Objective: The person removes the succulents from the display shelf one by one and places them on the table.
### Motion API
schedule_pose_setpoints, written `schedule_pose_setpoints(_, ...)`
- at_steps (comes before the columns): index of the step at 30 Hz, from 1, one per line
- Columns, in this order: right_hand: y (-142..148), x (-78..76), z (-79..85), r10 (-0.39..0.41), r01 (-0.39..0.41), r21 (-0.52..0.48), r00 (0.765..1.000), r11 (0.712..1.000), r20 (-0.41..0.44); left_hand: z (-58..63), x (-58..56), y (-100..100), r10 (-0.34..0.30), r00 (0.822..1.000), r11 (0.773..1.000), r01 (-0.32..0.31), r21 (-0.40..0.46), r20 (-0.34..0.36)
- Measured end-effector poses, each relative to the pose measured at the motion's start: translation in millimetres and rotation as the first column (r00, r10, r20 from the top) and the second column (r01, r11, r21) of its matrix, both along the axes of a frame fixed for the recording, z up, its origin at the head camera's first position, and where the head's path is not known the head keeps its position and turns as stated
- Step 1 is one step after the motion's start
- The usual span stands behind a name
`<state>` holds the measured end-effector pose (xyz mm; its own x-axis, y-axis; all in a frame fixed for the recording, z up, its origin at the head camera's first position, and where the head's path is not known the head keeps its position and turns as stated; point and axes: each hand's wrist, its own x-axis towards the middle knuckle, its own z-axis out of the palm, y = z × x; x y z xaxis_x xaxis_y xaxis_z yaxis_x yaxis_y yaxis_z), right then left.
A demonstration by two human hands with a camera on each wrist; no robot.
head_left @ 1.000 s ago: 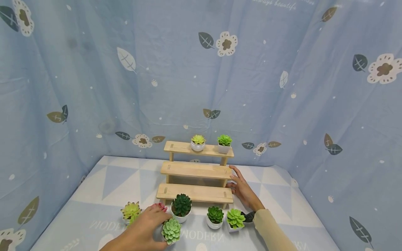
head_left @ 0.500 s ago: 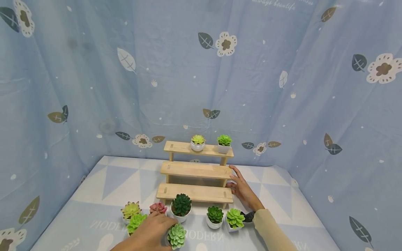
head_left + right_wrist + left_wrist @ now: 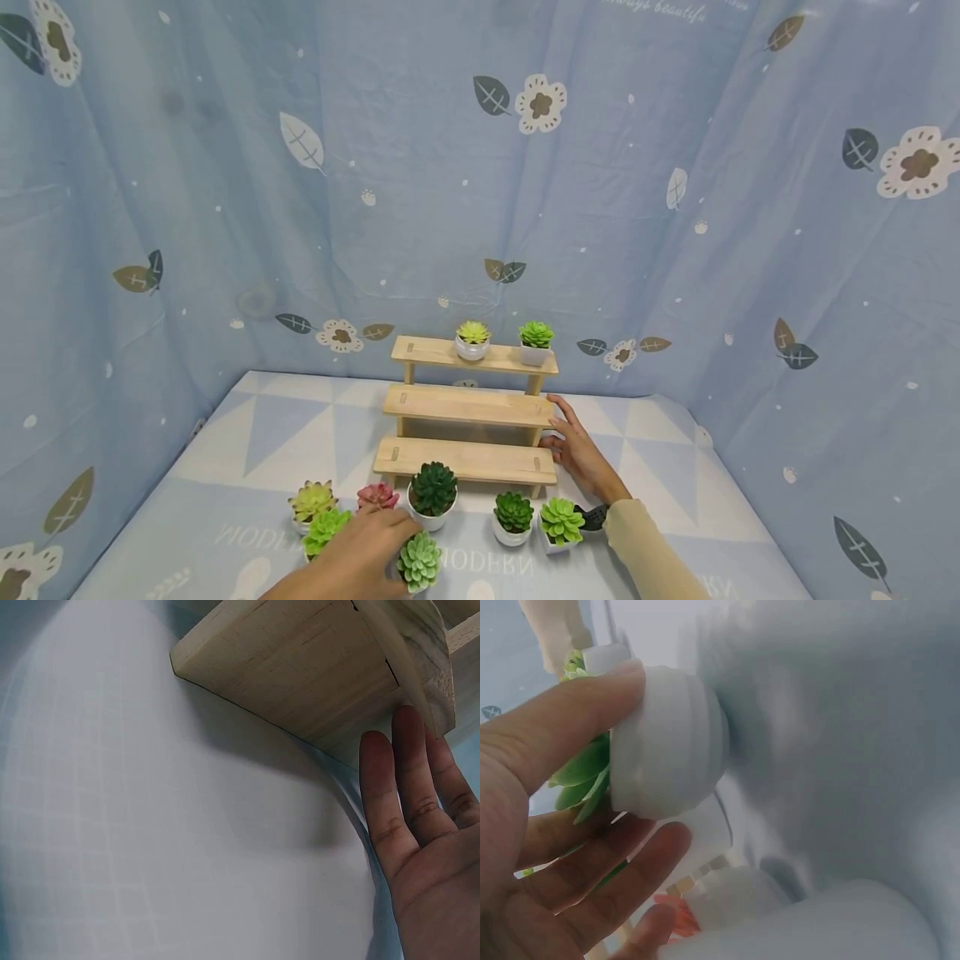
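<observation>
My left hand [image 3: 365,546] pinches a potted succulent [image 3: 419,560] with pale green leaves at the front of the table. In the left wrist view, thumb and fingers lie on opposite sides of its ribbed white pot [image 3: 671,742]. The right hand [image 3: 581,454] rests at the right end of a three-tier wooden stand [image 3: 465,458]. Its nearly straight fingers [image 3: 409,765] touch the wood in the right wrist view. A pink succulent [image 3: 377,497] is partly hidden behind the left hand, and a dark green one [image 3: 433,490] stands beside it.
On the stand's top tier are a yellow-green succulent [image 3: 472,340] and a green one [image 3: 536,342]. Two more, one darker [image 3: 513,515] and one bright green [image 3: 561,523], stand front right. At left are a yellowish succulent [image 3: 312,502] and a green one [image 3: 326,531]. A patterned curtain [image 3: 420,208] hangs behind.
The left hand has shifted a little right and toward the front with the pale green succulent, uncovering more of the pink and left green succulents. The right hand keeps its place at the stand.
</observation>
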<state>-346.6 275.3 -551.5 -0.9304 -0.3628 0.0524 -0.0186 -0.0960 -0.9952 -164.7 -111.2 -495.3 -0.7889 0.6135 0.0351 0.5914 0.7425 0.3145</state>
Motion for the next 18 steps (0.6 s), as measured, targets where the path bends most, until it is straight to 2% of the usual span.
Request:
schedule_pose_setpoints(4,-0.4,-0.4,-0.6,-0.009,0.009,0.001,1.000,1.000,0.007,3.0,-0.5,-0.1,0.029,0.999,0.999,-0.031,-0.038,-0.040)
schedule_pose_setpoints(10,-0.5,-0.9,-1.0,-0.013,0.013,-0.005,1.000,1.000,0.012,6.4,0.4,-0.5,0.087,0.991,0.996,-0.090,-0.028,-0.100)
schedule_pose_setpoints(14,0.8,-1.4,-1.7,-0.010,0.010,-0.008,1.000,1.000,0.007,8.5,1.7,-0.9,0.098,0.985,0.993,-0.105,-0.046,-0.143)
schedule_pose_setpoints(18,0.6,-2.0,-2.7,0.003,-0.003,-0.002,1.000,1.000,-0.004,8.6,3.6,-1.8,0.093,0.971,0.990,-0.114,-0.088,-0.219)
